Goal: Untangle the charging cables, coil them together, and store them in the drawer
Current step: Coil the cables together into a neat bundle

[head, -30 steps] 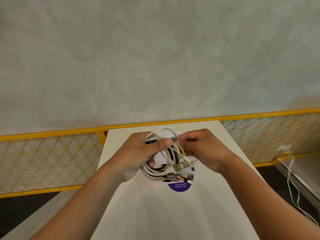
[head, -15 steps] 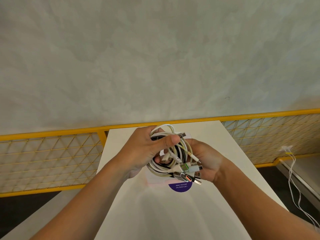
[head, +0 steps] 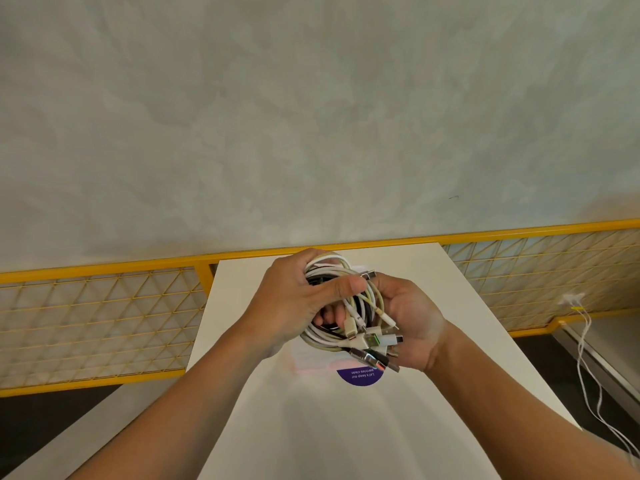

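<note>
Grey plaster wall behind, yellow mesh railing (head: 104,323) at its foot, white table (head: 415,427) in front. Purple round sticker (head: 360,375) half hidden under the bundle; thin white cords (head: 585,341) hanging off right. Since a second ago: right hand (head: 412,323) off the top plug, now palm-up under the connectors, fingers curled behind the coil. Left hand (head: 291,306) clamped round the coiled charging cables (head: 332,337), thumb across, above the table.

White table (head: 346,438), purple sticker (head: 360,376) atop

The left hand (head: 294,299) grips the coiled cables (head: 341,308) above a white table (head: 433,341), the right hand (head: 410,322) cupping them.
</note>
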A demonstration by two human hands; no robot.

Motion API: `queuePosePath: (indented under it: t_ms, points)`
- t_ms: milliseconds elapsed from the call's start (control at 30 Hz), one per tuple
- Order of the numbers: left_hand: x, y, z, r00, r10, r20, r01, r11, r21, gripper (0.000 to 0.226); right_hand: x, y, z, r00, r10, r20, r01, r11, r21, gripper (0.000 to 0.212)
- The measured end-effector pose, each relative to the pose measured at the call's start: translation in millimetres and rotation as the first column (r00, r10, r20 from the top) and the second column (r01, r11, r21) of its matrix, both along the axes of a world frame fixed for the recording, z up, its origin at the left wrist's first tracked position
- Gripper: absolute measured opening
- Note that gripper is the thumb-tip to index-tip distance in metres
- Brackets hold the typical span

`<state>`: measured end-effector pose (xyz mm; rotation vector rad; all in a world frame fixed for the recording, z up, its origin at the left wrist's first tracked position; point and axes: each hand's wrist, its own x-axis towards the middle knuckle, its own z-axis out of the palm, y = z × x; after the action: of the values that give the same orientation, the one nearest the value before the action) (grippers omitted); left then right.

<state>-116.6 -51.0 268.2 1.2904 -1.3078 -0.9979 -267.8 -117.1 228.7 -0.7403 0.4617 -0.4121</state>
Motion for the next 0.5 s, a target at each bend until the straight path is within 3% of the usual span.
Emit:
queuePosePath:
  t_ms: [400, 500]
  points:
    - [1, -6, -11, 0.993, 0.107, 0.048, -0.111, 0.991, 0.078, 0.048, -2, -4, -2, 0.991, -0.011, -0.130, 0.000, 0.996, -0.085, 0.047]
    - [3, -10, -16, 0.983, 0.168, 0.069, -0.174, 0.980, 0.098, 0.049, -3, -5, 0, 0.973, -0.068, -0.223, 0.033, 0.986, -0.161, 0.054]
